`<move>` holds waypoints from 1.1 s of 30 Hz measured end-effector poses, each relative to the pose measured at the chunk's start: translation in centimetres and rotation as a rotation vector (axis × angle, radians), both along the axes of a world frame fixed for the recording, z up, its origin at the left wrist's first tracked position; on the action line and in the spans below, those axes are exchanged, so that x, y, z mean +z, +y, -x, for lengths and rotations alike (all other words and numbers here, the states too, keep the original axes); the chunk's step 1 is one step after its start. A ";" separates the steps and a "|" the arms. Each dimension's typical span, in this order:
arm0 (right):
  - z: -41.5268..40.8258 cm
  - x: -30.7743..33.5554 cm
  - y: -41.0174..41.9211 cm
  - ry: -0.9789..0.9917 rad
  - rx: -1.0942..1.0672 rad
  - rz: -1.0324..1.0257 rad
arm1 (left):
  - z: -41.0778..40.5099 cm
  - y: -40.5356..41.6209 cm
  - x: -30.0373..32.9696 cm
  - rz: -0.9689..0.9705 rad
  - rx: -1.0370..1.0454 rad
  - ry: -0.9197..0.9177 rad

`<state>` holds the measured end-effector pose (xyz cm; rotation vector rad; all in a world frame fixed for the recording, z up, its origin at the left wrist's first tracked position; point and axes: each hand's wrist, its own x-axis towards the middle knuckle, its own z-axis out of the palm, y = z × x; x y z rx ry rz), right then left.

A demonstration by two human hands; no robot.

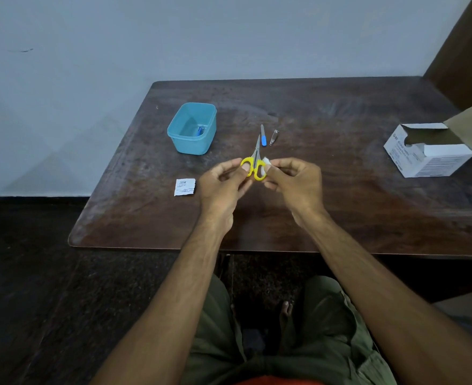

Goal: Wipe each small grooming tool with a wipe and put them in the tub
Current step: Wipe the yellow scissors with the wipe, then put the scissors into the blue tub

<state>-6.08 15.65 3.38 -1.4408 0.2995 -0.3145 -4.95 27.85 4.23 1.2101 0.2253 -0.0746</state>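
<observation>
Scissors with yellow handles are held above the dark wooden table, between both hands, with the closed blades pointing away from the person. The left hand pinches the left handle loop with the thumb and the curled fingers. The right hand holds a small white wipe in its fingertips and presses it on the right handle loop.

Beyond the scissors tip, two more tools lie on the table just beside each other: a nail file with a blue handle, and to its right a small metal nail clipper. They are near the hands but not touching them.

The blue tub stands on the table further back and to the left of the hands, apart from them. Inside it, near its right wall, lies a small blue tool; what kind I cannot tell.

A torn white wipe packet lies flat on the table, left of the left hand. An open white cardboard box stands well apart at the right side of the table.
</observation>
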 end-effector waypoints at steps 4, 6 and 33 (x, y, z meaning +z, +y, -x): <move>-0.6 0.1 0.7 -0.007 0.013 -0.001 | -0.8 1.4 0.2 -0.130 -0.063 -0.044; -1.1 0.4 1.2 -0.010 0.023 0.015 | -1.3 2.1 0.3 -0.194 -0.055 -0.067; -3.2 -1.9 0.6 0.061 0.013 0.185 | -18.4 8.4 2.4 -1.648 -0.151 -0.309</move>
